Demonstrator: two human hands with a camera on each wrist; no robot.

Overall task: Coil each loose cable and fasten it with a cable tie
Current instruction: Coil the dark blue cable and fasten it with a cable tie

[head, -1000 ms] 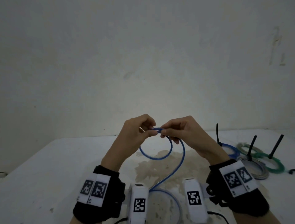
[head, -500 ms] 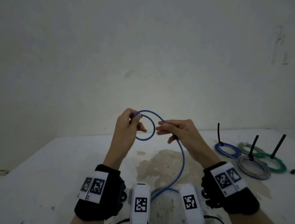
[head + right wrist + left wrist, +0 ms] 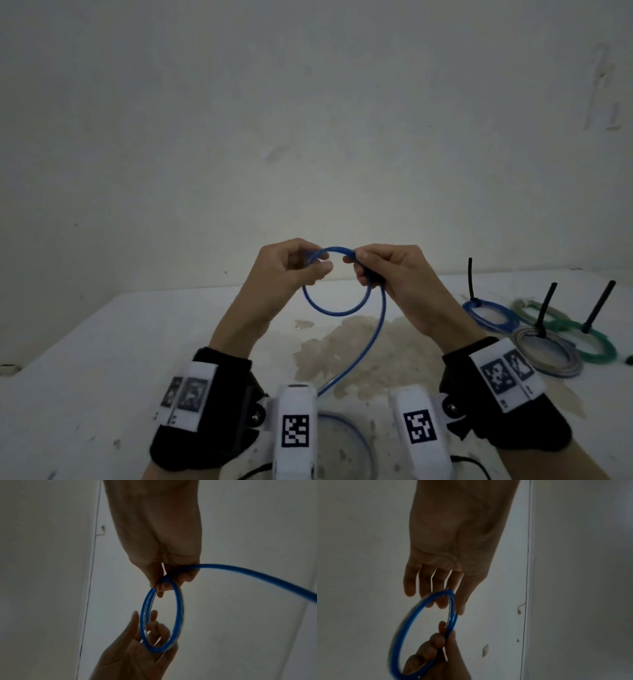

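A blue cable (image 3: pixel 337 311) is held up above the white table (image 3: pixel 137 342) as a round loop of about two turns. My left hand (image 3: pixel 317 265) pinches the loop's top left between thumb and fingers. My right hand (image 3: pixel 356 263) pinches the top right, where the strands cross. The loose tail (image 3: pixel 371 346) drops from the right hand to the table between my wrists. In the left wrist view the cable loop (image 3: pixel 419 609) runs from my left fingertips (image 3: pixel 460 609) down to the right hand (image 3: pixel 441 639). In the right wrist view the cable loop (image 3: pixel 161 616) hangs between both hands.
At the right of the table lie tied coils: a blue one (image 3: pixel 489 315), a grey one (image 3: pixel 548 354) and a green one (image 3: pixel 597 347), each with a black tie tail standing up. A brownish stain (image 3: pixel 359 346) marks the table's middle. A bare wall stands behind.
The hands rose with a small loop, then came level and apart. The loop between them is now wider, with another turn laid on it.
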